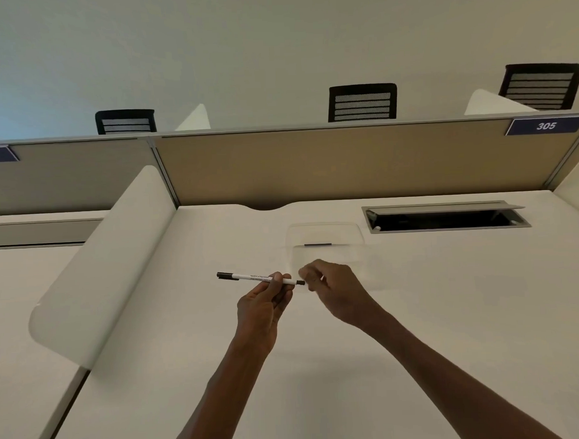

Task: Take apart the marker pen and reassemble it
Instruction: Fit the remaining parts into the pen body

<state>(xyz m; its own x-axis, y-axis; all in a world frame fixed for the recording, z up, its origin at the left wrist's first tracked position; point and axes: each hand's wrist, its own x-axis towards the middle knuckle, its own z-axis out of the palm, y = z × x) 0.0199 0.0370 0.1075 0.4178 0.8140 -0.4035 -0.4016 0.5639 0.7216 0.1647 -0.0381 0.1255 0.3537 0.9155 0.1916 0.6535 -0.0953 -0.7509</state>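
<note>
Now the left hand (263,305) is holding the marker pen (259,278) above the white desk (448,296), with thumb and fingers curled around the right half of the white barrel. The pen is lying almost level in the air, its black cap pointing to the left and its black end piece pointing to the right. The right hand (330,288) is staying just beside that right end, its fingers curled together close to the black tip; I cannot tell if they are pinching it or only touching it. Behind the hands, a clear plastic stand (325,237) is standing on the desk, and further right a cable box (445,218) is sitting with its lid open. A beige partition (345,164) is carrying a sign "305" (546,126), and three black chairs (363,102) are showing over it.
</note>
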